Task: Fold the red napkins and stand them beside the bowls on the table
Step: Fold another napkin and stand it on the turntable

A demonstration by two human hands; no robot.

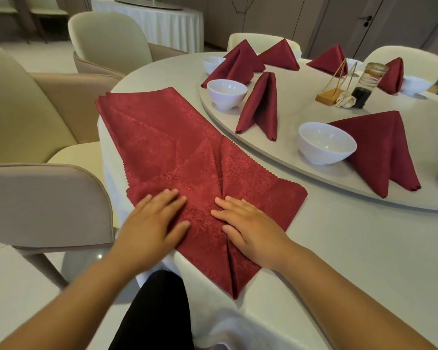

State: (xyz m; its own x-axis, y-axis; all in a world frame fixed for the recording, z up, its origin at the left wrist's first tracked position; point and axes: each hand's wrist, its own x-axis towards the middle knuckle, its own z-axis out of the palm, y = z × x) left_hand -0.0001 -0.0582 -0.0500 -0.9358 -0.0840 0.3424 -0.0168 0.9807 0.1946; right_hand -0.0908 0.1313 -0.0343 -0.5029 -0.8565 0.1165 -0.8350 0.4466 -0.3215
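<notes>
A stack of flat red napkins [159,127] lies on the white tablecloth [352,248] near the table's edge. The top napkin [202,195] is partly folded, its two corners turned in to a centre seam. My left hand [153,221] presses flat on its left flap and my right hand [248,228] presses flat on its right flap, fingers straight. On the turntable [314,173] folded red napkins stand beside white bowls: one napkin [261,107] next to a bowl [226,93], another napkin [379,147] next to a bowl [325,144].
More folded napkins [240,61] and bowls [213,64] ring the far side of the turntable. A gold card stand [335,83] and a sauce bottle [367,84] sit near its middle. Beige chairs [43,198] stand close on the left; my dark-clothed leg [157,311] is below the table edge.
</notes>
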